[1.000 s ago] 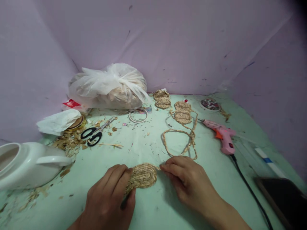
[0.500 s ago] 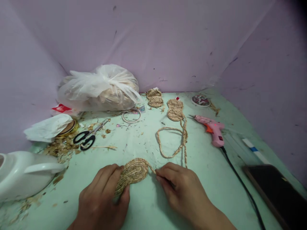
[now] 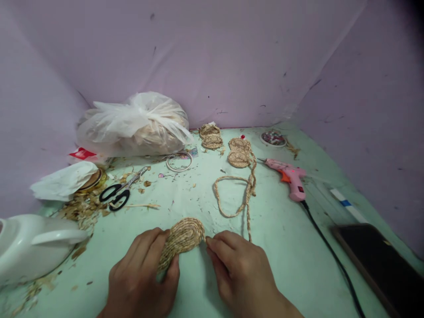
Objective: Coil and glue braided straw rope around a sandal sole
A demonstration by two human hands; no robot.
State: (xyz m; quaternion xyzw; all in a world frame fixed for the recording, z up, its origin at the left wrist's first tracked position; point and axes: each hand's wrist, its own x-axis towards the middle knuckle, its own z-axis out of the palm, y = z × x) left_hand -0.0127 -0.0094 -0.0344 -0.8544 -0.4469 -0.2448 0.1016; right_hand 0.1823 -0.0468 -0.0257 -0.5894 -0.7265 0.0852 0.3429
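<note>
A coiled mat (image 3: 186,235) of ribbed, straw-coloured braid sits between the two hands at the near part of the green table (image 3: 195,293), its exposed end rounded in tight oval rings; the left hand (image 3: 141,267) pinches it between fingers and thumb, hiding its other end, while the right hand (image 3: 243,269) pinches a short braid tail (image 3: 204,239) at its right edge. Beyond lies a looped, knobbly rope (image 3: 216,194). A knotted, translucent plastic bag (image 3: 142,106) bulges with pale, crumpled stuff (image 3: 154,136), and a round dish (image 3: 272,145) holds small mixed bits (image 3: 273,137)
</note>
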